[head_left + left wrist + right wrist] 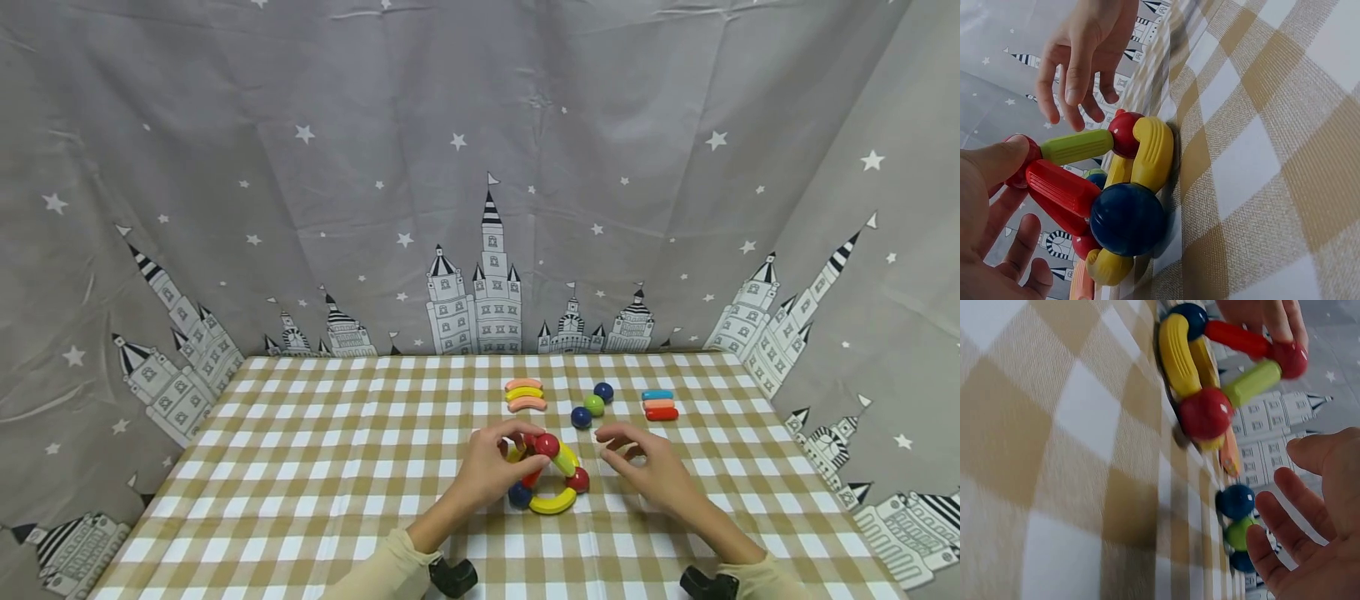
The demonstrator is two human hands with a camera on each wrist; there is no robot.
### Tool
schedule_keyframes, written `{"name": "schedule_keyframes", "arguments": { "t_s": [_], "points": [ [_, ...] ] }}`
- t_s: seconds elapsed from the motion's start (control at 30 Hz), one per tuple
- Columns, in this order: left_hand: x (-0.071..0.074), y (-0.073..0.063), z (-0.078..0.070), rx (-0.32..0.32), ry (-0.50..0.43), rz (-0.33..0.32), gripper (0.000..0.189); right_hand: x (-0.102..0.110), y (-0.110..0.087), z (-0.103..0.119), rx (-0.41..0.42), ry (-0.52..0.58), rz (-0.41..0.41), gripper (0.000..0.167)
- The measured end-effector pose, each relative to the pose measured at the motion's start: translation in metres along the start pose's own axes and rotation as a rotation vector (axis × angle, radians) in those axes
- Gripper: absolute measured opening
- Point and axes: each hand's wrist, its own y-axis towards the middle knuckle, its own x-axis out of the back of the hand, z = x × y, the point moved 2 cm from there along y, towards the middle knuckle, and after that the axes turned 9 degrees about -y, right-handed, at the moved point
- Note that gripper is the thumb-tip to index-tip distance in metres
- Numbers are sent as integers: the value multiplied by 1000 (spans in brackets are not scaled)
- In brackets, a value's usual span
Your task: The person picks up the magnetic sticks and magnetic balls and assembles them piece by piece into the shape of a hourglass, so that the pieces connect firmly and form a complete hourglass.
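On the checked cloth, right of its middle, stands a toy frame of rods and balls. Yellow curved rods (pixel 553 502) form its base, joined at a dark blue ball (pixel 520 495) and red balls (pixel 577 480). Red rods (pixel 1063 187) and a green rod (pixel 1079 145) slant up from it to a top red ball (pixel 547 445). My left hand (pixel 489 464) pinches this top ball between thumb and fingers. To the right of the frame, my right hand (pixel 654 468) hovers with loosely bent fingers, holding nothing.
Behind the frame lie peach curved rods (pixel 527 403) and a yellow curved rod (pixel 523 392). Two dark blue balls (pixel 581 417) and a green ball (pixel 594 406) sit right of them. Farther right are blue (pixel 657 395), peach and red straight rods (pixel 662 414). A grey curtain (pixel 360 167) hangs behind.
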Motion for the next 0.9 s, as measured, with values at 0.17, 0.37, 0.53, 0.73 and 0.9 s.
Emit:
{"name": "schedule_keyframes", "arguments": {
  "t_s": [0.17, 0.37, 0.53, 0.73, 0.9],
  "points": [
    [0, 0, 1, -2, -10, 4, 29, 12, 0, -11, -2, -37, -57, 25],
    [-1, 0, 1, 10, -21, 4, 27, 27, 3, -29, -45, -113, -121, 25],
    [-1, -1, 2, 10, -29, 5, 26, 37, 7, -47, -75, -148, -156, 29],
    [0, -1, 2, 13, -31, 10, 27, 45, 12, -68, -130, -165, -154, 31],
    [0, 0, 2, 16, -46, 14, 27, 49, 15, -83, -200, -165, -108, 31]
  ]
}}
